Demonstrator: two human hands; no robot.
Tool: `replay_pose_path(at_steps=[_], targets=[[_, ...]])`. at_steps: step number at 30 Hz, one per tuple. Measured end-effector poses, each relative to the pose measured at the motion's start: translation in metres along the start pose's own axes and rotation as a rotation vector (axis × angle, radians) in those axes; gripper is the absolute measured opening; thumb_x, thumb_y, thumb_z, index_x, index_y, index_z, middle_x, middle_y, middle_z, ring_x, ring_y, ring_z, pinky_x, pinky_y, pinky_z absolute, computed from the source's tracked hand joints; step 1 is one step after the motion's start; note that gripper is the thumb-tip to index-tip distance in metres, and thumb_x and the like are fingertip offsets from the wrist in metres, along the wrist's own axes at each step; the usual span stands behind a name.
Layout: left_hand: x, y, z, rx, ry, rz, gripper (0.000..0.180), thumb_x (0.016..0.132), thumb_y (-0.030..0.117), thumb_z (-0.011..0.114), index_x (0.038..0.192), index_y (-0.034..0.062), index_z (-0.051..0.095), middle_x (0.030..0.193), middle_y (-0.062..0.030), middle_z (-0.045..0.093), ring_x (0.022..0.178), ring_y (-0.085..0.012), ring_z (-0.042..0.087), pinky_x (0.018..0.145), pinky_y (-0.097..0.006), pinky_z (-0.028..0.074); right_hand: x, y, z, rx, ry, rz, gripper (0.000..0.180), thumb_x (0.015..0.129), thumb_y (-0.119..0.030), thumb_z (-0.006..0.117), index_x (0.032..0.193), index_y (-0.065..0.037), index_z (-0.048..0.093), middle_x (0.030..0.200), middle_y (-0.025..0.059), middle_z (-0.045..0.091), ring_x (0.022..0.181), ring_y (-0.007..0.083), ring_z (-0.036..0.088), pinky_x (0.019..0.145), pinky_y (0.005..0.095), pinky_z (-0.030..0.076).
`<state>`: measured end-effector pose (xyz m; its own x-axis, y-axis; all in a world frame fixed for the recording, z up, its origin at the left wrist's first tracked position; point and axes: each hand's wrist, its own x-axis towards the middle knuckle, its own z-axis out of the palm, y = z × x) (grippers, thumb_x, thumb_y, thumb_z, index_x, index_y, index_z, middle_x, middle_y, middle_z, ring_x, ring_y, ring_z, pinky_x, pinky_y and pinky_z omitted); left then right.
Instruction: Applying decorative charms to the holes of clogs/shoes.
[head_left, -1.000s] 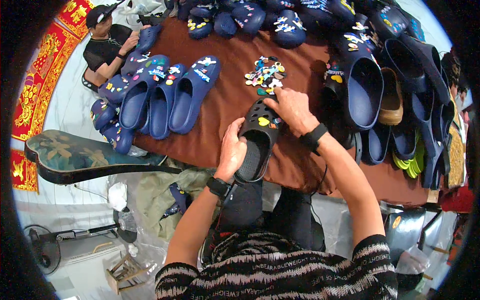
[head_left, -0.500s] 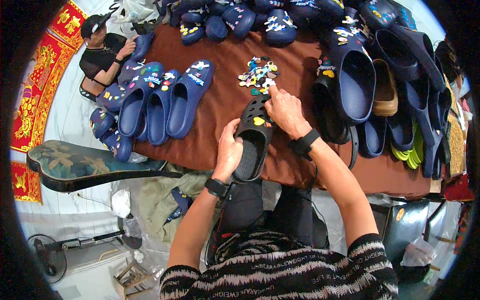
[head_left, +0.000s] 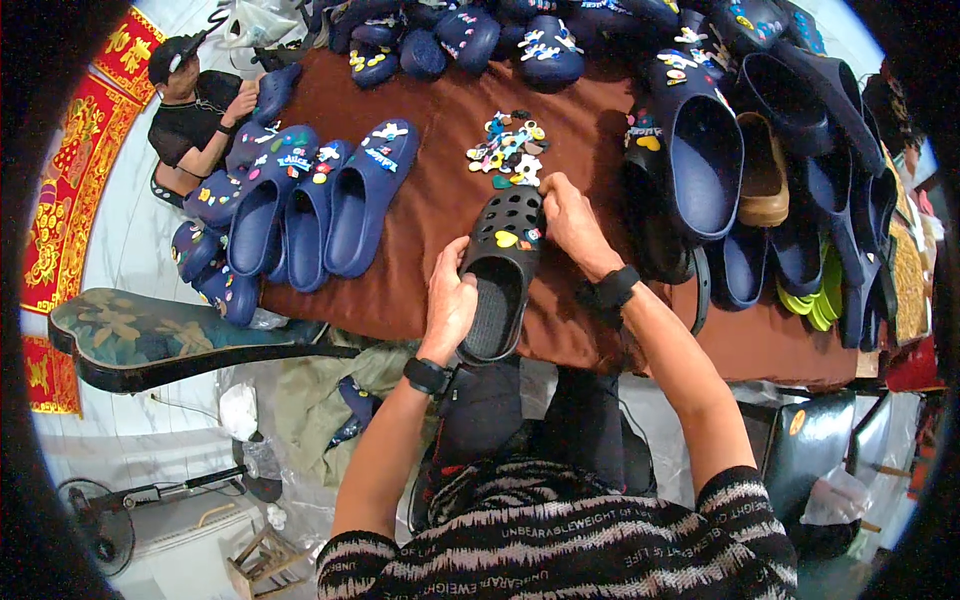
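Note:
A black clog (head_left: 500,275) with a holed upper lies at the table's near edge, its toe pointing away from me. My left hand (head_left: 450,300) grips its left side, thumb at the opening. A yellow heart charm (head_left: 507,239) and a small multicoloured charm (head_left: 531,237) sit on its upper. My right hand (head_left: 577,225) is beside the right of the toe, fingers curled together; what they hold, if anything, is hidden. Just beyond the toe lies a loose pile of small shoe charms (head_left: 507,146) in white, black, yellow, teal and other colours.
Blue clogs with charms (head_left: 370,200) stand on the brown cloth (head_left: 440,120) at left, more along the far edge. Stacked clogs (head_left: 707,170) crowd the right side. At far left a person (head_left: 195,120) holds a blue clog. A cushioned stool (head_left: 150,335) stands below left.
My right hand has moved from over the clog's toe to its right side, uncovering more of the holes. My left hand keeps its hold on the clog. The whole view has shifted slightly.

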<state>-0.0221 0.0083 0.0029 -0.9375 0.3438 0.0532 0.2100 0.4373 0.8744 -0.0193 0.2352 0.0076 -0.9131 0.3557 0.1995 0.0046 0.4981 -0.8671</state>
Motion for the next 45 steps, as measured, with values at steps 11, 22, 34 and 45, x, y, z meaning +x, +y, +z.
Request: replay_pose_path(at_steps=[11, 22, 34, 45], targets=[[-0.003, 0.006, -0.002, -0.014, 0.013, 0.006, 0.056, 0.082, -0.009, 0.052, 0.137, 0.0001, 0.05, 0.135, -0.0214, 0.056, 0.13, -0.0346, 0.052, 0.113, -0.041, 0.037, 0.053, -0.014, -0.019, -0.176, 0.084, -0.08, 0.041, 0.098, -0.037, 0.051, 0.094, 0.0, 0.067, 0.093, 0.0275, 0.068, 0.09, 0.0477, 0.065, 0.076, 0.0528, 0.051], [0.0, 0.004, -0.001, -0.021, 0.014, -0.024, 0.055, 0.082, -0.008, 0.054, 0.135, 0.0013, 0.051, 0.133, -0.0201, 0.058, 0.128, -0.0342, 0.053, 0.111, -0.041, 0.039, -0.054, -0.048, -0.01, -0.204, -0.082, -0.302, 0.029, 0.096, -0.03, 0.059, 0.103, -0.003, 0.069, 0.108, 0.0183, 0.061, 0.096, 0.0376, 0.064, 0.083, 0.0472, 0.053], [-0.002, 0.0, 0.001, -0.009, 0.004, 0.023, 0.054, 0.082, -0.008, 0.052, 0.135, 0.0018, 0.052, 0.131, -0.0168, 0.059, 0.124, -0.0313, 0.055, 0.109, -0.04, 0.04, -0.049, -0.033, -0.004, -0.063, 0.013, -0.166, 0.012, 0.088, -0.014, 0.059, 0.088, -0.003, 0.056, 0.091, 0.0226, 0.057, 0.088, 0.0412, 0.06, 0.076, 0.0505, 0.048], [-0.001, -0.004, 0.001, 0.018, 0.027, 0.023, 0.054, 0.083, -0.008, 0.052, 0.136, 0.002, 0.052, 0.128, -0.0157, 0.061, 0.122, -0.0288, 0.057, 0.108, -0.038, 0.041, -0.041, -0.058, -0.006, -0.376, -0.19, -0.012, 0.043, 0.094, -0.045, 0.062, 0.092, -0.002, 0.06, 0.083, 0.0246, 0.069, 0.081, 0.0438, 0.068, 0.07, 0.0523, 0.054]])
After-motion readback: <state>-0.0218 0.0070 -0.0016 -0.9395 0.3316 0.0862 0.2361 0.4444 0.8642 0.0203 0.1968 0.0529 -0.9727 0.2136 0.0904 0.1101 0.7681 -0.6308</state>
